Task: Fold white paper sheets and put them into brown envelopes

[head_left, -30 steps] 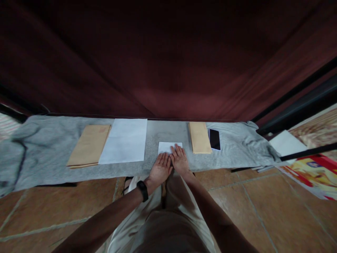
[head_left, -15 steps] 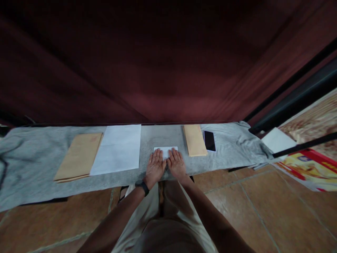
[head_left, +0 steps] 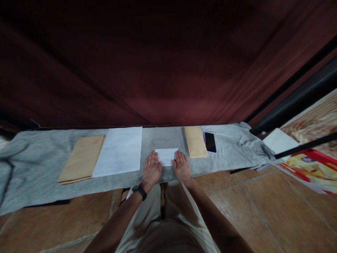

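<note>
Your counter (head_left: 166, 136) is a long, narrow surface draped in grey cloth, with a dark red curtain (head_left: 163, 105) hanging beyond your fingers (head_left: 151, 157) and a tiled floor (head_left: 237, 207) on your side of it. Off to the right of your right fingers, past the counter's end, dark bars (head_left: 291, 89) slant by a bright printed box (head_left: 310, 168). The counter's near edge runs close behind your palms; ahead of your fingertips a stretch of grey cloth reaches to the curtain. Left of your left fingers there's a strip of cloth, then a large white sheet (head_left: 119, 151) and, against it, a brown paper stack (head_left: 83, 158). Right of your right fingers you have a tan envelope stack (head_left: 196, 142) nearby, with a phone (head_left: 210, 142) just past it. The small white paper (head_left: 166, 157) lies flat between your two sets of fingers. Your left hand (head_left: 152, 171) and right hand (head_left: 182, 170) are palm down, fingers together and pointing forward, clamped on nothing; the thumbs seem to touch the paper's sides, though it's hard to be sure at this size. A dark watch (head_left: 140, 192) circles your left wrist.
</note>
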`<action>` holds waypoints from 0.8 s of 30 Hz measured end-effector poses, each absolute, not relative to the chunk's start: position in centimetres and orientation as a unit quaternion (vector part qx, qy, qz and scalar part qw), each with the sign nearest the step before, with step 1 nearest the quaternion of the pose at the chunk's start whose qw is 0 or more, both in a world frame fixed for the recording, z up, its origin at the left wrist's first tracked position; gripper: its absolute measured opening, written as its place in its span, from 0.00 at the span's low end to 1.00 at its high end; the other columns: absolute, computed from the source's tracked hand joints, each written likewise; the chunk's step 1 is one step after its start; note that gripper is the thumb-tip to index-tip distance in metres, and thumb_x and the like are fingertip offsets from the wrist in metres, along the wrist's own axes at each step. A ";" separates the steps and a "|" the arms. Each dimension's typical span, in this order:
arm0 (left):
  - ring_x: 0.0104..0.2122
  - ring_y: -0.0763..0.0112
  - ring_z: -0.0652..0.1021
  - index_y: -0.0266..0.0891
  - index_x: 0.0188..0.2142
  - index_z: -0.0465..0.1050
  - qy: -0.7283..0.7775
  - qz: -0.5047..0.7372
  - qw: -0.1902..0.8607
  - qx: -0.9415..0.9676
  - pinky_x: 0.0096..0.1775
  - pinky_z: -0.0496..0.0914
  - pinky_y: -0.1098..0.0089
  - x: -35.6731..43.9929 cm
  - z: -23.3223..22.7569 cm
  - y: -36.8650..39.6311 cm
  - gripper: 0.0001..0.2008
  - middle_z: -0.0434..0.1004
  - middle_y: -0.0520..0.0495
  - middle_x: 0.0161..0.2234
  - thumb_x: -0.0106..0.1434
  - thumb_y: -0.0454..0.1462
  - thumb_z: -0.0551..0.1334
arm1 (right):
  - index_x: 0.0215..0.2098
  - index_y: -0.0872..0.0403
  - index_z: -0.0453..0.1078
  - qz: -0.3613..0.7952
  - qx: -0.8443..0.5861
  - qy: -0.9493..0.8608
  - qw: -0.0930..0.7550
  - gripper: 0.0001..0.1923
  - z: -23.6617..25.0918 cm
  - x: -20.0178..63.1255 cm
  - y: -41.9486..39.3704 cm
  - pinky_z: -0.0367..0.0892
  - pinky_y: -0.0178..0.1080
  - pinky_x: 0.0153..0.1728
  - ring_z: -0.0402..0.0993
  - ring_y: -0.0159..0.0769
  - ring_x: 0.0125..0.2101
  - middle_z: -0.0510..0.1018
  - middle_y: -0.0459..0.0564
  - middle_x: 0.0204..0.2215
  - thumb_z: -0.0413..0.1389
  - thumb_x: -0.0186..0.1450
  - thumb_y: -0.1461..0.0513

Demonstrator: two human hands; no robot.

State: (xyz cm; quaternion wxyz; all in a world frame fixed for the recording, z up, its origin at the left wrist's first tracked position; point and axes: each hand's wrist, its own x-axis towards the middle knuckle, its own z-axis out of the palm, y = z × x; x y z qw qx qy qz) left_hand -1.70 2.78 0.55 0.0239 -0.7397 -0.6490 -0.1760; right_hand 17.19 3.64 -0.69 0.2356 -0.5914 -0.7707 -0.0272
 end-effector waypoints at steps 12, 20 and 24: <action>0.70 0.59 0.57 0.28 0.69 0.53 -0.652 -0.115 0.008 -0.750 0.68 0.54 0.55 -0.3 0.8 3.9 0.30 0.57 0.35 0.69 0.72 0.42 0.46 | 0.69 0.63 0.56 -0.048 -0.579 -0.779 0.236 0.27 -1.3 17.4 3.7 0.56 0.52 0.64 0.60 0.48 0.65 0.65 0.64 0.65 0.42 0.76 0.59; 0.70 0.59 0.57 0.27 0.68 0.54 -0.676 -0.111 -0.002 -0.729 0.68 0.55 0.55 -2.0 0.8 3.2 0.29 0.56 0.35 0.69 0.72 0.40 0.46 | 0.69 0.63 0.56 -0.051 -0.583 -0.778 0.229 0.27 -1.5 17.5 3.6 0.56 0.52 0.64 0.59 0.49 0.66 0.64 0.62 0.66 0.42 0.76 0.59; 0.70 0.60 0.55 0.28 0.69 0.53 -0.668 -0.128 0.005 -0.733 0.68 0.55 0.56 -1.5 1.2 3.3 0.29 0.55 0.36 0.70 0.71 0.38 0.46 | 0.69 0.64 0.57 -0.042 -0.588 -0.777 0.223 0.27 -1.3 17.5 3.8 0.55 0.52 0.64 0.58 0.49 0.66 0.64 0.63 0.66 0.42 0.76 0.59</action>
